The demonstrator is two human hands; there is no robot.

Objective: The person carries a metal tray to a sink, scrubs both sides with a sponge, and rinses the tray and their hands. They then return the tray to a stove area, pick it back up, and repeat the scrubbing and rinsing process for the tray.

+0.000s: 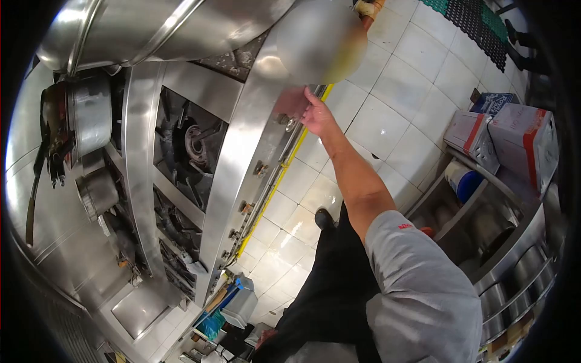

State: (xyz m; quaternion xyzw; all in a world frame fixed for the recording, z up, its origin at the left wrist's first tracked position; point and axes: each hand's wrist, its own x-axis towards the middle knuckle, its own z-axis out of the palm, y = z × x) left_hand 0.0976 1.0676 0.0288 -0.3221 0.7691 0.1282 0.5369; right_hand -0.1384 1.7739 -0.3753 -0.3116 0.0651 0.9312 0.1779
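Observation:
My right hand (313, 114) reaches to the stove's steel front panel (251, 142), close beside a valve knob (290, 124). Its thumb stands apart from the loosely bent fingers, and I make out nothing in it. A reddish reflection shows on the metal by the fingertips. Low in the view, near the black apron (321, 302), a small part of my left hand (266, 339) shows; its fingers are hidden. A yellow pipe (272, 181) runs along the stove front below several knobs.
Burners (195, 145) and a large steel vessel (175, 30) are on the stove. Pots (94, 115) stand at the left. Red-and-white tins (521, 142) and a metal rack (508, 242) are at the right. Another person's dark shoe (514, 57) shows top right.

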